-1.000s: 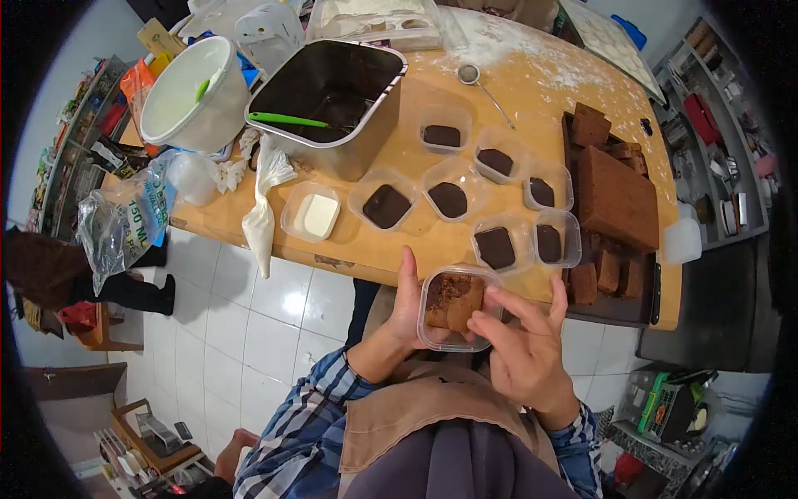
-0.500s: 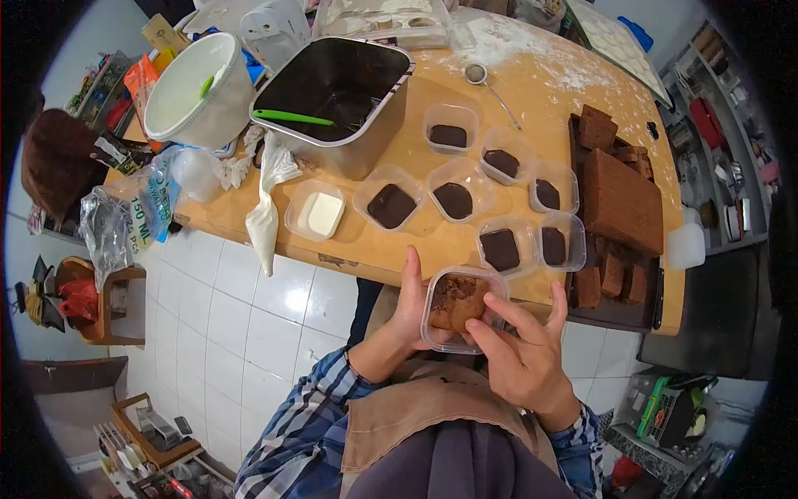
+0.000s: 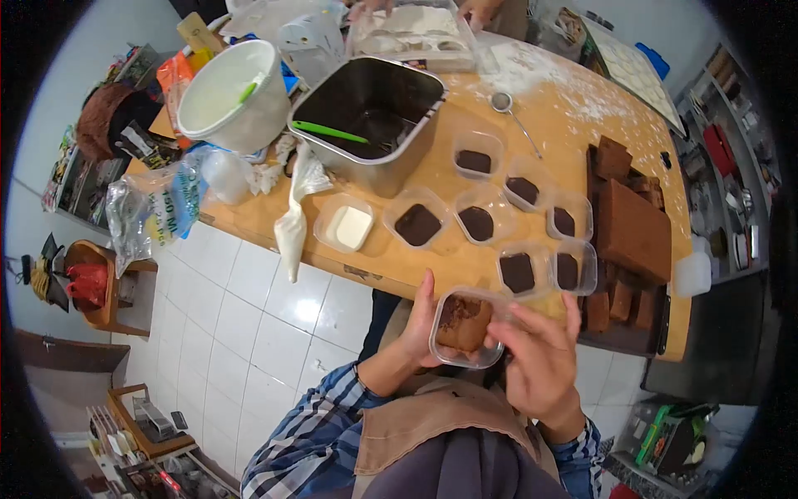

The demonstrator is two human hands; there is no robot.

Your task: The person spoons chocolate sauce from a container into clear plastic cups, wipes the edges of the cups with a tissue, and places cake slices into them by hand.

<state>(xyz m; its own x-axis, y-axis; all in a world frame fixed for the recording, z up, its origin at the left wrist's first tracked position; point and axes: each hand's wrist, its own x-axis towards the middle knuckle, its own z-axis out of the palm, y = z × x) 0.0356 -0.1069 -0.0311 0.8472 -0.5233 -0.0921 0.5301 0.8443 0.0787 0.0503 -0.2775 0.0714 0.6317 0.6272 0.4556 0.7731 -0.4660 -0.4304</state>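
A clear square plastic cup (image 3: 468, 359) with brown cake (image 3: 462, 327) inside is held over the table's front edge. My left hand (image 3: 418, 331) grips the cup from its left side, thumb pointing up. My right hand (image 3: 536, 353) is on the right, its fingertips at the cake's right side and the cup's rim, other fingers spread. Several clear cups with dark filling, one of them (image 3: 516, 272) nearest the hands, stand on the table. A cup with a white filling (image 3: 349, 227) stands to their left, beside a white piping bag (image 3: 293, 229).
A deep metal pan (image 3: 366, 116) with a green-handled utensil (image 3: 331, 131) stands beside a white tub (image 3: 231, 96). Cake blocks (image 3: 635, 231) lie on a dark tray at right. A small strainer (image 3: 502, 102) lies behind the cups. Another person's hand (image 3: 480, 12) is at the far edge.
The camera view has shifted, so the table appears lower and further right. Another person's hands have come into view at the far edge. My hands still hold and touch the cup and cake.
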